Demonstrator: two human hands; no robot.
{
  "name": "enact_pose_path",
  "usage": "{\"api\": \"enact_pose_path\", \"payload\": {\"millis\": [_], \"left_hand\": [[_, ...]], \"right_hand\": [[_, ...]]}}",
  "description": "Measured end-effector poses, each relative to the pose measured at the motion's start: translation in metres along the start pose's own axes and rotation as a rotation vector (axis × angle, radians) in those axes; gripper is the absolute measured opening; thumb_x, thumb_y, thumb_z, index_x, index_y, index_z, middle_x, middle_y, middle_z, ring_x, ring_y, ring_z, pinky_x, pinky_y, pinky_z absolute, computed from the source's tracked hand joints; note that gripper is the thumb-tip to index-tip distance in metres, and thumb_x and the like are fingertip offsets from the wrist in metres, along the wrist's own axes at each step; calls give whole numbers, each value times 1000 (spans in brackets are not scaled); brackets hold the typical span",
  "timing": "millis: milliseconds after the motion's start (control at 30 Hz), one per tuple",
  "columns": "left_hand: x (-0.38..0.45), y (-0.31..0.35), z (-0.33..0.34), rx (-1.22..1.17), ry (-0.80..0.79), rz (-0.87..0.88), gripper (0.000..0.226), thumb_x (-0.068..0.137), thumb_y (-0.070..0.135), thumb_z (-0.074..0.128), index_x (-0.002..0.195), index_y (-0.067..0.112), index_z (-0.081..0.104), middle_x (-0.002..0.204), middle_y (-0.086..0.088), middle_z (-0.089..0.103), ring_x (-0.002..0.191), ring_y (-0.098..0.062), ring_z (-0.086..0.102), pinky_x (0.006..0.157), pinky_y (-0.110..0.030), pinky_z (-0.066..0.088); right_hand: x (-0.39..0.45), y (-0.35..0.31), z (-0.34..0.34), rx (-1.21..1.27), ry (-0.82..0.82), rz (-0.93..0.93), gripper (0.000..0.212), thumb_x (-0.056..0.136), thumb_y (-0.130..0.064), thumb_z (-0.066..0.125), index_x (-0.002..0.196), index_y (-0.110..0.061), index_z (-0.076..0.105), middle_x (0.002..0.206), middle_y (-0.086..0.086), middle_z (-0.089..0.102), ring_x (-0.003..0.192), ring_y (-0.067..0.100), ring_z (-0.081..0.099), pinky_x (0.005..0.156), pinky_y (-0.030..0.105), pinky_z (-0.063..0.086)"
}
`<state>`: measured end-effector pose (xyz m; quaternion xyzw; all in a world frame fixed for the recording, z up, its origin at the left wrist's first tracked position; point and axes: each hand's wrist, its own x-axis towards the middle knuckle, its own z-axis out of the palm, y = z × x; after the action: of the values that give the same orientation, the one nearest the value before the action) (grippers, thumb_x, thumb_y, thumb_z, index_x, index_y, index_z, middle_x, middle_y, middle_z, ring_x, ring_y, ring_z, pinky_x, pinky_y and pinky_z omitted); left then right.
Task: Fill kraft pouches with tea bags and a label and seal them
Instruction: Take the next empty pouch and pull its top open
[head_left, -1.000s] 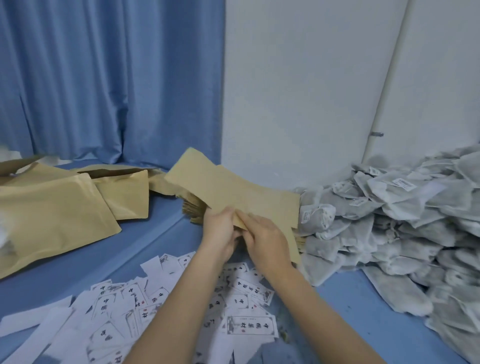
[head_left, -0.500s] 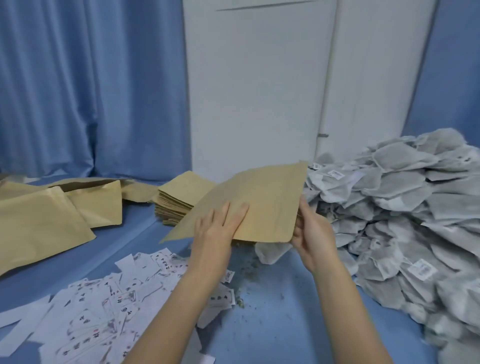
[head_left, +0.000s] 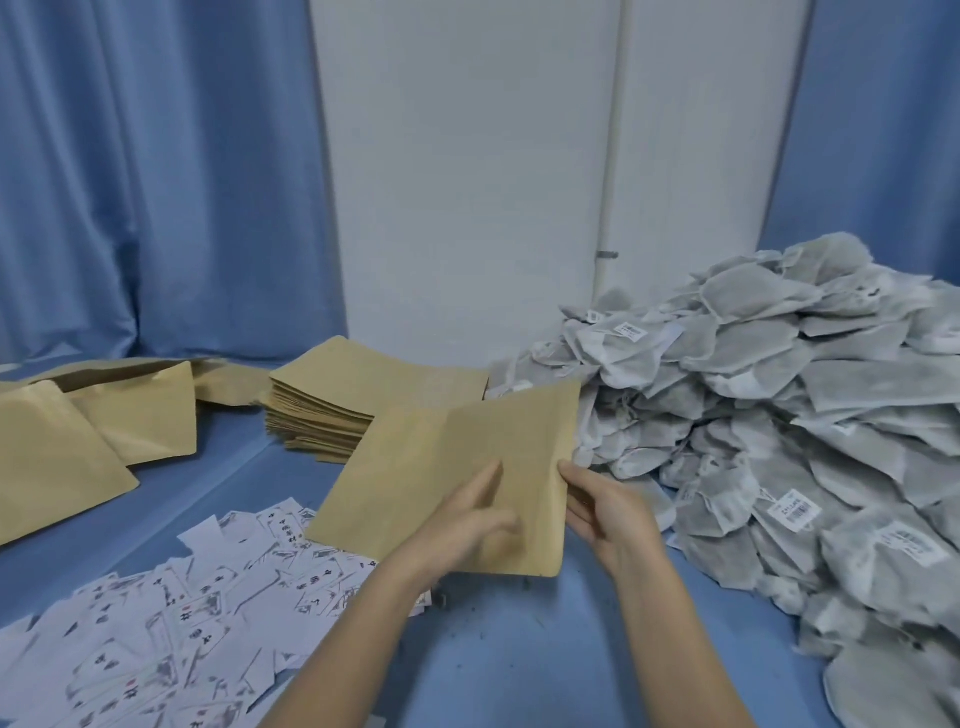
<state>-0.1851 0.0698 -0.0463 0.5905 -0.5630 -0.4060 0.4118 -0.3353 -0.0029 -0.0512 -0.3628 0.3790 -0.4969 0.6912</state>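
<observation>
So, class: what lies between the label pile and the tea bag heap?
In the head view, the held pouch, gripped by both hands, and below it bare blue tabletop with a few crumbs.

Bare forearms and hands, sleeveless.

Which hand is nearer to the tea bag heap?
Right. The right hand holds the kraft pouch at its edge beside the tea bag heap; the left hand lies farther off.
</observation>
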Motion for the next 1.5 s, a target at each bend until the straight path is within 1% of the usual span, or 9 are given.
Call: {"api": "enact_pose_path", "payload": {"millis": [167, 533, 600, 700, 800, 1133, 1267, 1400, 1500], "left_hand": [[28, 30, 24, 40, 485, 10, 54, 81, 52, 63, 126, 23, 59, 124, 7, 62, 115, -9, 55, 86, -19, 36], [33, 32, 30, -40, 685, 94, 42, 90, 40, 58, 55, 17, 55, 49, 7, 50, 59, -16, 49, 60, -21, 40], [32, 32, 37, 130, 723, 139, 42, 95, 28, 52, 56, 13, 51, 49, 2, 49, 59, -20, 45, 52, -23, 31], [30, 33, 44, 353, 762, 229, 35, 99, 19, 44, 72, 6, 63, 70, -12, 65, 69, -30, 55, 56, -26, 25], [31, 33, 47, 482, 711, 288, 30, 98, 11, 41, 80, 1, 62, 80, -19, 66, 76, -37, 57, 58, -29, 26], [33, 27, 59, 427, 794, 300, 35, 101, 17, 37, 89, -6, 60, 76, -26, 64, 72, -42, 59, 56, -27, 24], [34, 32, 61, 726, 675, 224, 29, 102, 18, 32, 103, 3, 56, 94, -18, 67, 87, -35, 62, 62, -31, 33], [19, 50, 70, 1068, 687, 332, 22, 59, 5, 81, 71, 4, 63, 55, -9, 63, 45, -19, 62, 39, -25, 34], [14, 58, 75, 1207, 687, 342, 33, 27, 3, 82, 46, 13, 57, 32, 1, 45, 24, -9, 44, 28, -19, 25]], "right_hand": [[-6, 2, 14, -1, -106, -39, 15, 80, -6, 68, 88, 7, 69, 84, 16, 70, 75, 19, 67, 61, 25, 57], [-14, 4, 22, -104, -137, -174, 16, 83, -15, 67, 88, -1, 73, 82, 11, 73, 75, 14, 69, 65, 25, 56], [-13, 9, 23, -360, -2, -346, 13, 83, -20, 67, 81, -9, 74, 77, 4, 73, 74, 10, 67, 72, 29, 56], [-18, 9, 27, -733, 59, -581, 18, 89, -28, 60, 81, -17, 71, 64, -16, 65, 65, -12, 59, 64, 6, 45], [-17, 8, 22, -1012, 104, -691, 35, 95, -26, 48, 70, -6, 61, 55, -1, 58, 48, 1, 48, 52, 9, 36], [-6, 8, 0, -841, 231, -609, 15, 92, -8, 45, 78, -9, 50, 53, -4, 43, 52, 14, 39, 58, 28, 31], [-10, 4, -3, -992, 211, -903, 17, 87, -11, 55, 102, -19, 55, 92, -7, 50, 79, 11, 52, 65, 21, 43], [-2, -4, -3, -1266, 46, -1039, 7, 83, -6, 60, 88, -10, 64, 96, -1, 59, 93, 12, 50, 81, 27, 40], [11, -10, -8, -1533, -98, -1145, 12, 77, 7, 61, 84, 0, 67, 83, 10, 61, 84, 25, 57, 73, 36, 49]]}}
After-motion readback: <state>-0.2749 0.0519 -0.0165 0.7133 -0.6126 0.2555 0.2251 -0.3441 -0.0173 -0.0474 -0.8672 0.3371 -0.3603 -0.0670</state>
